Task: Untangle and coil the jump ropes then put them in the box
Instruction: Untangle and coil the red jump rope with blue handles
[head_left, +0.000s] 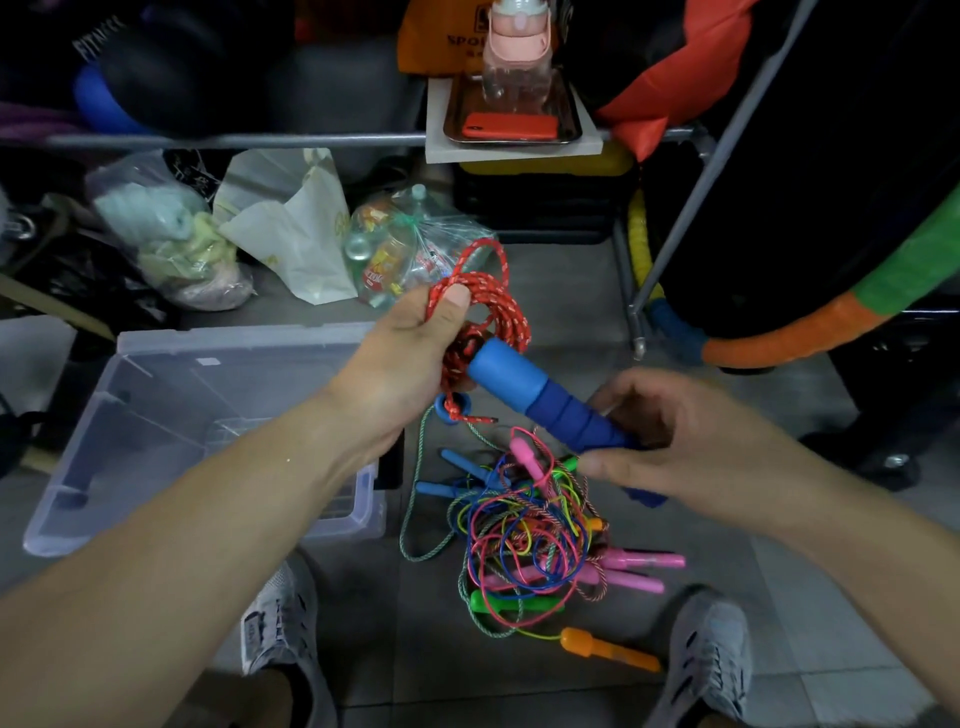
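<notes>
Box (156, 415) left of rope tangle (530, 530) (on floor), shoes (711, 654) nearer

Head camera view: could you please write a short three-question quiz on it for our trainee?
1. True or false: the clear plastic box already holds a coiled rope.
2. What does the left hand hold? A: a red rope coil; B: a tennis ball; C: a towel.
3. Fill the gap: the right hand grips a ___ foam handle.
Key: 1 false; 2 A; 3 blue.
</notes>
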